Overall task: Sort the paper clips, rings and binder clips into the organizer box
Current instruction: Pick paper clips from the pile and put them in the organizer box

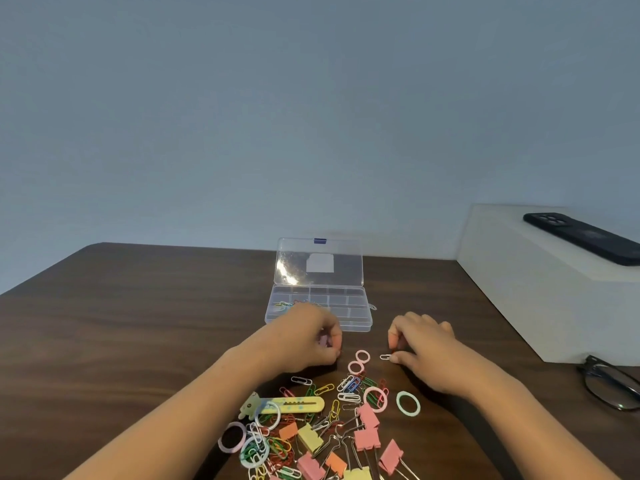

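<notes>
Nearest the camera, a loose pile (311,431) of coloured paper clips, plastic rings and pastel binder clips lies on the dark table (138,323), with a yellow ruler-like clip (291,405) on its left side and a green ring (408,403) just off its right edge. Beyond the pile, two pink rings (359,362) lie touching each other between the hands. The right hand (420,344) rests on the table right of those rings, its fingertips (393,356) pinched narrow on a small white paper clip (385,357). The left hand (304,341) is curled left of the rings, its grip closed around something pinkish; what it holds I cannot tell. Farther off, just behind the left hand, stands the clear organizer box (360,311), lid up, with a few coloured clips in a left compartment and most others seemingly bare.

Sorting looks to be at an early stage, mid-pick. The next move likely calls for lifting the white clip clear and carrying it over the box's front wall to the clip compartment.
</notes>
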